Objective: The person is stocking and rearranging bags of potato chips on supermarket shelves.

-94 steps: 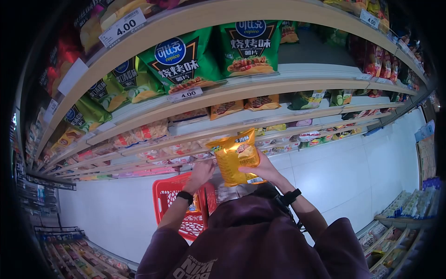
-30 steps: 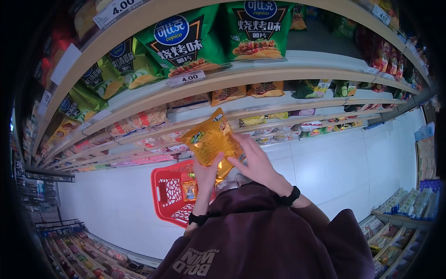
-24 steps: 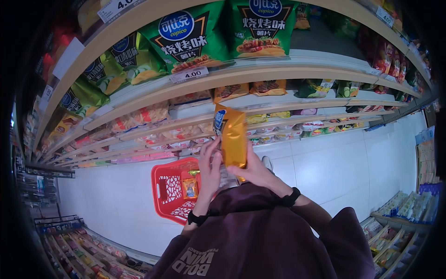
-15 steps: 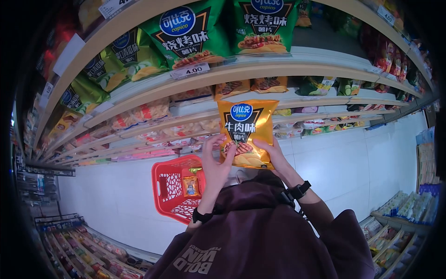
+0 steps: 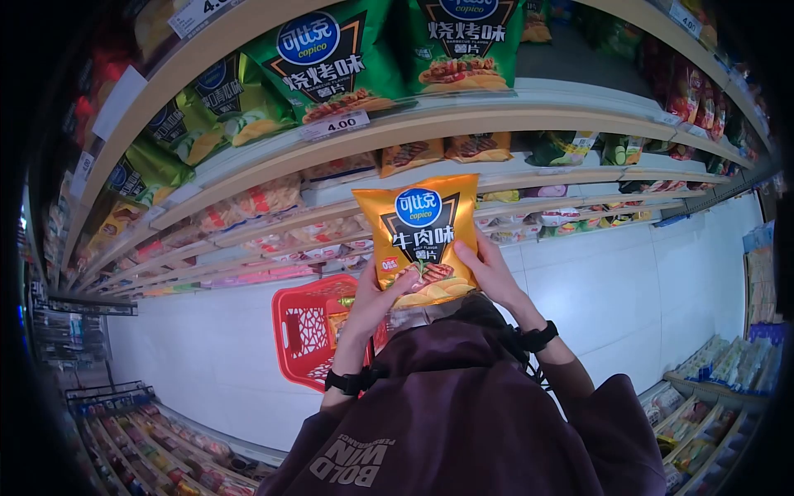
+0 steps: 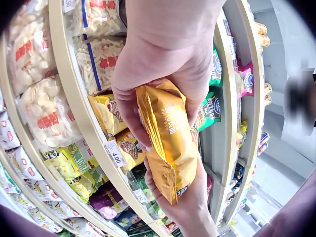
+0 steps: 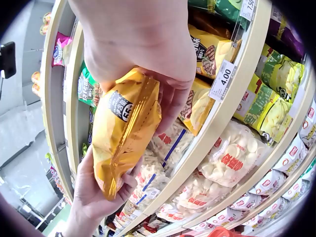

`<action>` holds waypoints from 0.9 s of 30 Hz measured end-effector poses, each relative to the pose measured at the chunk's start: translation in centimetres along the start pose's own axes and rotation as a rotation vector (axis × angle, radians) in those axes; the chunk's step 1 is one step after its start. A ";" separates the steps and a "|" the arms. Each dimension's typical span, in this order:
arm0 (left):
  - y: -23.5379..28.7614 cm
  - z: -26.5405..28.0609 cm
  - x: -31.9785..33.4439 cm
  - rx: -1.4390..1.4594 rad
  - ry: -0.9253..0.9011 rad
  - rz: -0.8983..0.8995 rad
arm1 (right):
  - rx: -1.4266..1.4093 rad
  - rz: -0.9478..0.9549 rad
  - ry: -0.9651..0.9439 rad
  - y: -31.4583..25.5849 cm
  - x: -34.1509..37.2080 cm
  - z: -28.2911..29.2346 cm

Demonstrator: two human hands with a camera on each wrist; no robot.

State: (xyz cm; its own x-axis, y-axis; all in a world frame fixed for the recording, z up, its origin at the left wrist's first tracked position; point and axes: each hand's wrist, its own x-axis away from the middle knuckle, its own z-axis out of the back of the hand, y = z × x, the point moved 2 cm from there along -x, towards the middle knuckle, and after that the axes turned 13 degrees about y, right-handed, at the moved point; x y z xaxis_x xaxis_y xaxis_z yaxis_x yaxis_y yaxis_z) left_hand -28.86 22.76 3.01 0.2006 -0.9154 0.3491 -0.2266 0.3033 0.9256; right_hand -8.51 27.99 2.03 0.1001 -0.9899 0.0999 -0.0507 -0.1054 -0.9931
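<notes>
A golden-yellow bag of potato chips (image 5: 423, 217) is held up in front of the chest, its printed front facing the head camera. My left hand (image 5: 374, 302) grips its lower left side, the thumb lying across the front. On the opposite edge my right hand (image 5: 494, 271) holds the bag, thumb on the front and fingers behind. In the left wrist view the bag of potato chips (image 6: 173, 133) is seen edge-on between both hands. The right wrist view shows a side of the bag (image 7: 118, 138) with a crimped seam.
Shelves with snack bags rise ahead, including green chip bags (image 5: 327, 70) above a price tag (image 5: 334, 126). Similar golden bags (image 5: 478, 147) sit on a lower shelf. A red shopping basket (image 5: 289, 360) with a small orange pack (image 5: 336, 328) stands at the left.
The bag has been turned from its back, past its edge, to its front, then shifted slightly left. My left hand, first off the bag, has come to hold it too.
</notes>
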 end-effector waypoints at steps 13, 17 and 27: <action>-1.3 0.4 -0.9 0.129 0.016 0.129 | 0.911 0.919 -0.174 -3.8 0.1 1.2; 1.7 -0.4 0.9 0.218 -0.179 0.141 | 0.573 0.754 -0.231 -3.2 -0.4 1.8; 1.4 0.3 -0.9 -0.030 -0.323 0.037 | 0.259 0.148 -0.054 -0.9 1.2 1.3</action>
State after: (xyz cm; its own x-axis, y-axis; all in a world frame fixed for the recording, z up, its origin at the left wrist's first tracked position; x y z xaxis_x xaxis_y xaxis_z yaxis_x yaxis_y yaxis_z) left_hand -29.66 23.95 3.95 -0.1211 -0.9388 0.3225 -0.1992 0.3413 0.9186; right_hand -7.03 27.06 2.94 0.1639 -0.9855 -0.0438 0.1859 0.0744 -0.9797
